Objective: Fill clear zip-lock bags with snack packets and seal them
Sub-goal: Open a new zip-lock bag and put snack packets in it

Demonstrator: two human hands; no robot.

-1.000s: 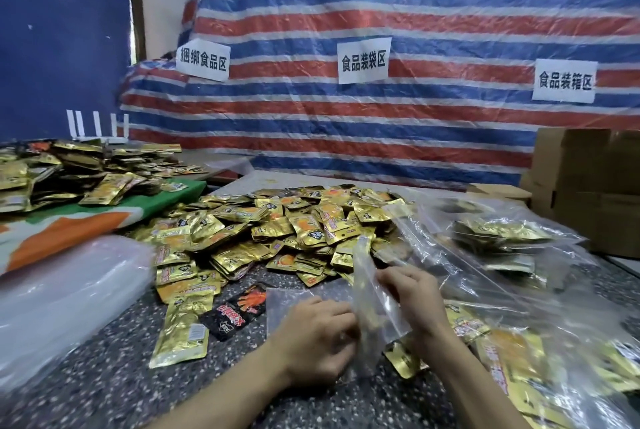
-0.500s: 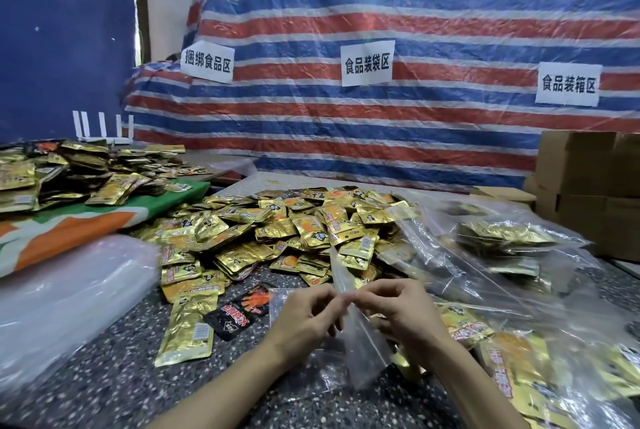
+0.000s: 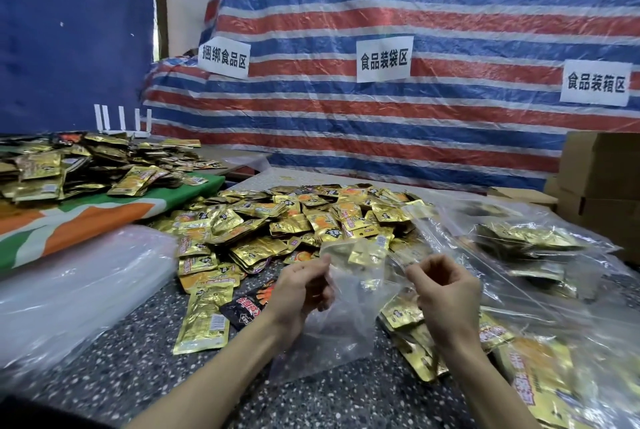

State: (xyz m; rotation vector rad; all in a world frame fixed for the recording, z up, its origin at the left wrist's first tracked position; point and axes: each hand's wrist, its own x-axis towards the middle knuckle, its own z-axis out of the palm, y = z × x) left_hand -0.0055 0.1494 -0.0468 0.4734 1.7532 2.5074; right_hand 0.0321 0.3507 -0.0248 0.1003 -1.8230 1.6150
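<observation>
While both hands hold it up by its mouth, the clear thin-plastic zip-lock bag (image 3: 346, 321) hangs just in front of the heap of gold foil snack packets (image 3: 311, 217), its lower end seemingly trailing on the speckled dark stone surface (image 3: 104, 376). The left hand (image 3: 304, 286) has its grip pinched on one side of the opening, the right hand (image 3: 446, 293) on the other. The film looks feather-light, limp and slick, likely to sag and cling; the stiffer zip strip is probably the best hold.
</observation>
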